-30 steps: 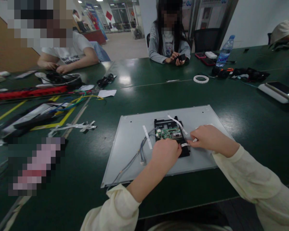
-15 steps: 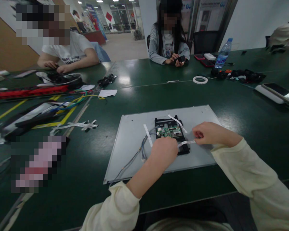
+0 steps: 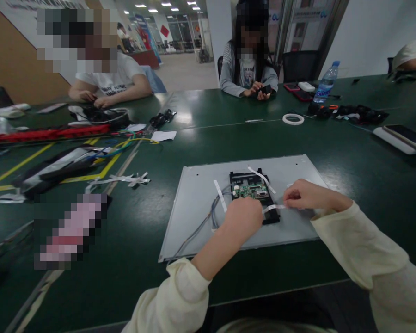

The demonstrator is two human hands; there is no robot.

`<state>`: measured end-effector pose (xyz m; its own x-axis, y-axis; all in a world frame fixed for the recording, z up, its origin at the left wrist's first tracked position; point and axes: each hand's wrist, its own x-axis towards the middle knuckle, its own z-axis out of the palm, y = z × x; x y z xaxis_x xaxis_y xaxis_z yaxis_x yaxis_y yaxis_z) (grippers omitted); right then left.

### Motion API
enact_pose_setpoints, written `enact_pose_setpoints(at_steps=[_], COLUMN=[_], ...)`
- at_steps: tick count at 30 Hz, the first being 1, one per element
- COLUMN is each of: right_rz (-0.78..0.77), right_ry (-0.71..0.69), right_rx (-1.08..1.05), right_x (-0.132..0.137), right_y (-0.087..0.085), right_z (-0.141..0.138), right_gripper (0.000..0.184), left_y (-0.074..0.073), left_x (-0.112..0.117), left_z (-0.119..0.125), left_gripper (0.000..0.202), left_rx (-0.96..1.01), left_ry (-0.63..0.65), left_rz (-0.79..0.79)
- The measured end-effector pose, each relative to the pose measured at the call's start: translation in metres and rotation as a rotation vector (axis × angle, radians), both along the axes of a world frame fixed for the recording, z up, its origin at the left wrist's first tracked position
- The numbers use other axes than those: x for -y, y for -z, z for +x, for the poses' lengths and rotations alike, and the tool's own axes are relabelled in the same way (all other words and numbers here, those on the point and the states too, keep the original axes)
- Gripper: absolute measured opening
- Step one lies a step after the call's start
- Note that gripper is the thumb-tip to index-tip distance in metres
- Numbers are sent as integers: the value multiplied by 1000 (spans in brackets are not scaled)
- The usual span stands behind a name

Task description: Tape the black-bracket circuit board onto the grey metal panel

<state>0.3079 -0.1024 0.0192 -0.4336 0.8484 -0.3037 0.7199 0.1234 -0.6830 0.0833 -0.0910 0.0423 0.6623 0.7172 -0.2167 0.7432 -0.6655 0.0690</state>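
A grey metal panel (image 3: 201,194) lies flat on the green table in front of me. On it sits a black tray with a small green circuit board (image 3: 250,190), and grey wires (image 3: 208,217) run off to the left. My left hand (image 3: 244,216) rests closed at the tray's near edge, pinching one end of a white tape strip (image 3: 274,207). My right hand (image 3: 303,195) is closed and pinches the strip's other end, holding it stretched just above the panel. Two more tape strips lie on the panel by the board.
Three other people sit at the far side. A tape roll (image 3: 293,119), water bottle (image 3: 326,83), phones and black parts lie at the back right. Red strips, coloured cables and torn tape pieces (image 3: 125,179) cover the left. A blurred pink object lies near left.
My right hand has drawn away to the right, pulling the tape strip out longer between the two hands. My left hand has stayed at the tray. The view shifted slightly.
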Motion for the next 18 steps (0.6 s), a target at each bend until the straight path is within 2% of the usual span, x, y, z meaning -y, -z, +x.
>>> enact_pose_setpoints(at_steps=[3, 6, 9, 11, 14, 15, 18], right_rz=[55, 208, 360, 439, 519, 542, 637], right_ry=[35, 102, 194, 209, 161, 138, 105], right_rx=[67, 109, 99, 82, 71, 69, 80], right_x=[-3, -5, -6, -7, -9, -10, -12], right_y=[0, 1, 5, 9, 15, 18, 28], right_z=[9, 13, 11, 8, 4, 3, 4], right_gripper=[29, 31, 32, 31, 28, 27, 30], left_y=[-3, -15, -28, -31, -20, -14, 8], left_x=[-4, -17, -42, -61, -88, -96, -112], left_z=[-2, -12, -35, -56, -87, -95, -108], left_gripper=[23, 24, 35, 39, 31, 28, 23], left_rx=[17, 87, 189, 261, 344, 359, 434], left_ry=[19, 54, -89, -280, -486, -513, -483], left_rz=[-5, -43, -27, 49, 190, 207, 144])
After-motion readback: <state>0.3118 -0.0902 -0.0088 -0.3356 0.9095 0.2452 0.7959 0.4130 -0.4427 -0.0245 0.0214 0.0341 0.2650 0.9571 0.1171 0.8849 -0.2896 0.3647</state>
